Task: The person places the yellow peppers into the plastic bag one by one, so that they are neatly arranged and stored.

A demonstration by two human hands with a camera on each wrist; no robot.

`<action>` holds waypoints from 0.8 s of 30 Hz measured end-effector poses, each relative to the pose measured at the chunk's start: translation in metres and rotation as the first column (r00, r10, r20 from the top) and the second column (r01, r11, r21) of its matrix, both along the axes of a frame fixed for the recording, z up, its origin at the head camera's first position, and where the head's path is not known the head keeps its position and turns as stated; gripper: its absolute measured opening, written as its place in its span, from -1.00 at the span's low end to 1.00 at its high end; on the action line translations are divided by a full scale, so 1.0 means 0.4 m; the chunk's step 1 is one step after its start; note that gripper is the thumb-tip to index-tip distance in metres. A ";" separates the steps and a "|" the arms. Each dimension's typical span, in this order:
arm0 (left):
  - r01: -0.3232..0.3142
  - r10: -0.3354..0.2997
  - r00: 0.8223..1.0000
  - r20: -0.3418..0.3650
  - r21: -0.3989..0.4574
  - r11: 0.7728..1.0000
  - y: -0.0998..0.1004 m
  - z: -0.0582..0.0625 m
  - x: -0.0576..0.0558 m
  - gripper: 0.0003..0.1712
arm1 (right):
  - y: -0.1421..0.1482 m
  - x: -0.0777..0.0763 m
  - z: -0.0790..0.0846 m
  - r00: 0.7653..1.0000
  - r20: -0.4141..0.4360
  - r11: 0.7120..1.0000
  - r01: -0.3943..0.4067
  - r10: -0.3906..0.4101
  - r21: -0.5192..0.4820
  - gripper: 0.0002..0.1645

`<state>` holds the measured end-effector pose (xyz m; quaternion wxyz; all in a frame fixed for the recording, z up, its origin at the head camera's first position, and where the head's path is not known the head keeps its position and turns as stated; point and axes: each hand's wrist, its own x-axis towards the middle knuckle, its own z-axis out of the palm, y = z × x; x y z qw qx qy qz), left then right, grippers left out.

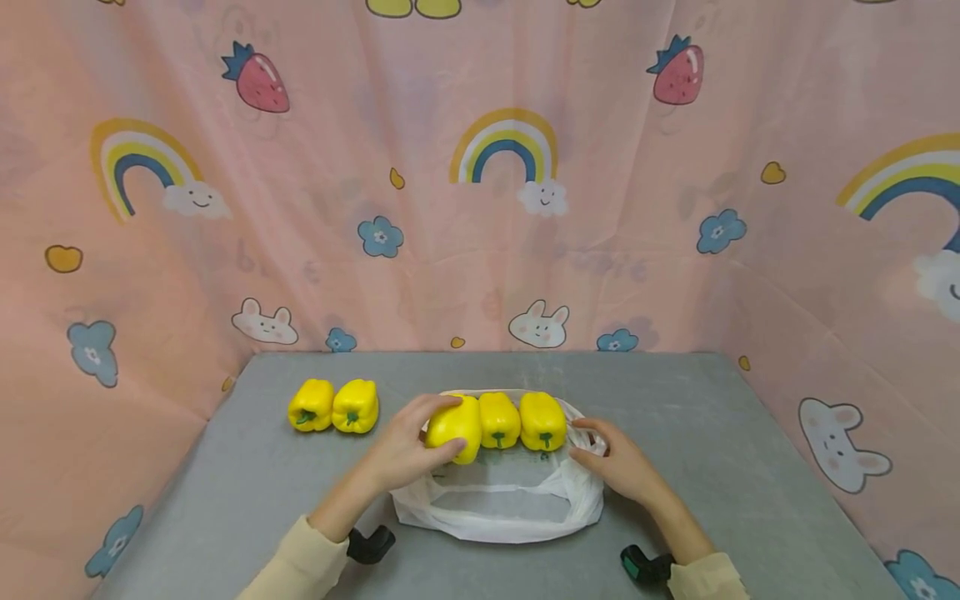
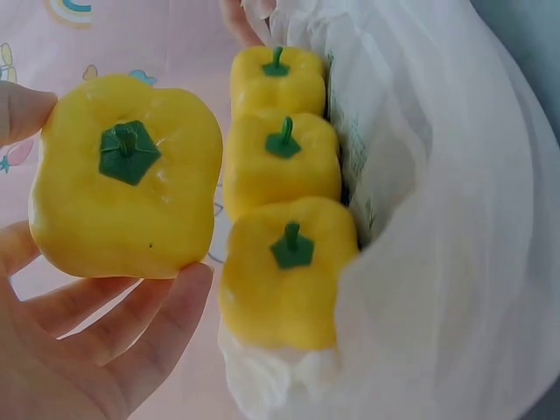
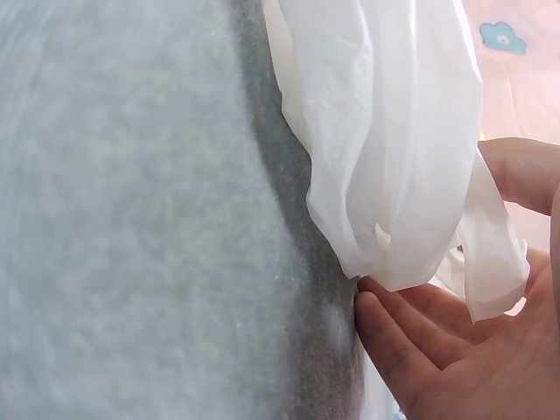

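My left hand grips a yellow bell pepper with a green stem, thumb on one side and fingers on the other. It is above the left part of a white plastic bag that stands with its mouth spread wide. Three more yellow peppers sit in a row inside the bag in the left wrist view; from the head the held one covers the nearest of them. At the bag's right side, my right hand holds the rim and handle between thumb and fingers.
Two yellow peppers stand side by side on the grey table, left of the bag. A pink patterned curtain closes off the back and both sides. Black wrist devices hang below each wrist.
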<state>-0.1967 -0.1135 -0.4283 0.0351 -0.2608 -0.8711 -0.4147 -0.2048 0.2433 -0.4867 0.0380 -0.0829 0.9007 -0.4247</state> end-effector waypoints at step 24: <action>0.037 -0.038 0.998 0.042 0.033 0.999 0.120 -0.033 0.015 -0.33 | -0.002 0.003 0.006 1.000 -0.007 1.000 0.004 -0.004 -0.002 -0.34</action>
